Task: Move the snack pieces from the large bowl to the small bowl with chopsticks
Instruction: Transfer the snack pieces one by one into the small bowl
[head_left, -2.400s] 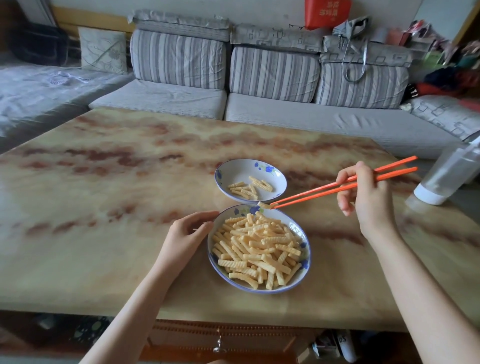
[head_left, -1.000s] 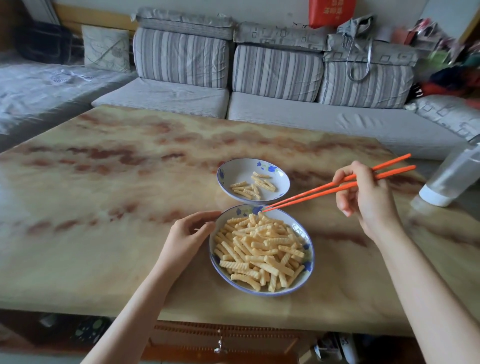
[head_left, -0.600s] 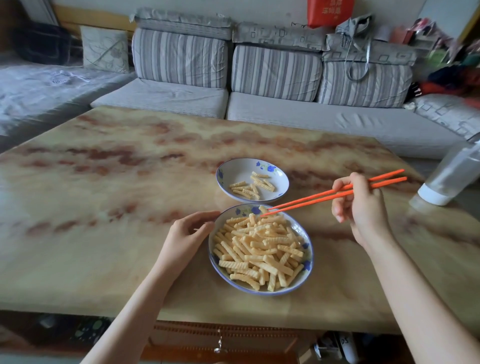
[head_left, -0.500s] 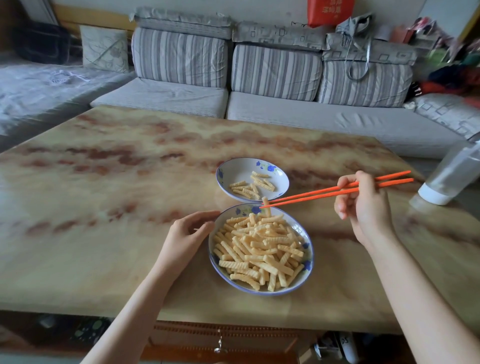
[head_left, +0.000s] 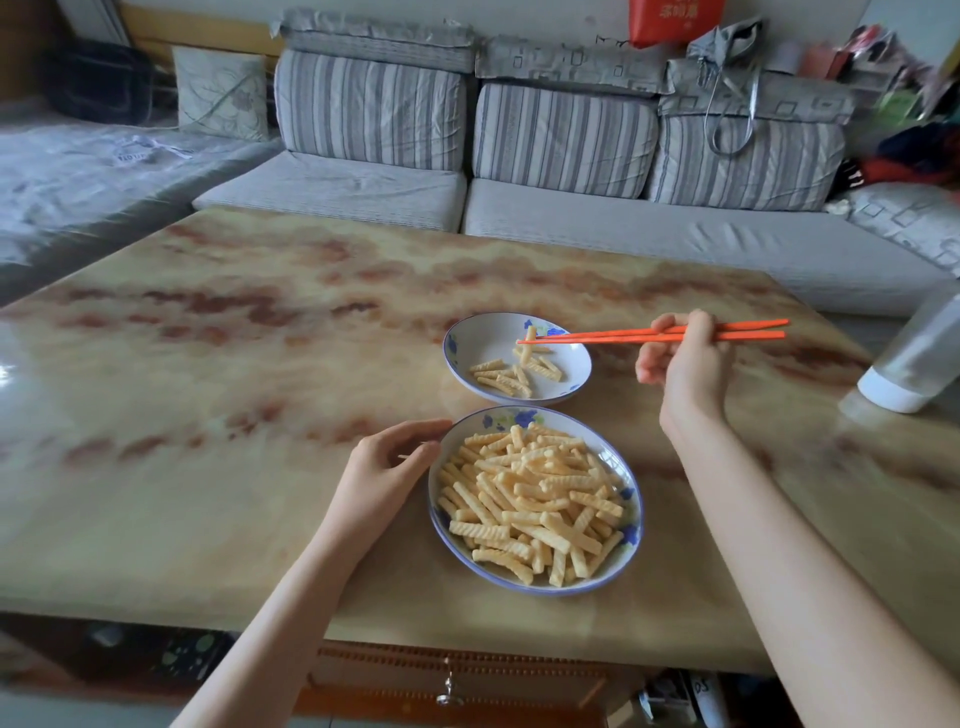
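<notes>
The large white bowl with a blue rim (head_left: 621, 564) sits near the table's front edge, heaped with ridged yellow snack pieces (head_left: 535, 499). Just behind it stands the small bowl (head_left: 467, 340) with several pieces in it. My right hand (head_left: 685, 364) grips a pair of orange chopsticks (head_left: 623, 335) that reach left over the small bowl. Their tips pinch one snack piece (head_left: 529, 338) hanging upright above that bowl. My left hand (head_left: 384, 467) rests on the table with its curled fingers against the large bowl's left rim.
The marbled tabletop (head_left: 208, 389) stretches wide to the left and back. A clear bottle with a white cap (head_left: 914, 364) lies at the right edge. A grey striped sofa (head_left: 519, 156) runs behind the table.
The chopsticks dipped into the large bowl, picked up one snack piece and carried it back over the small bowl. My left hand stayed at the large bowl's rim.
</notes>
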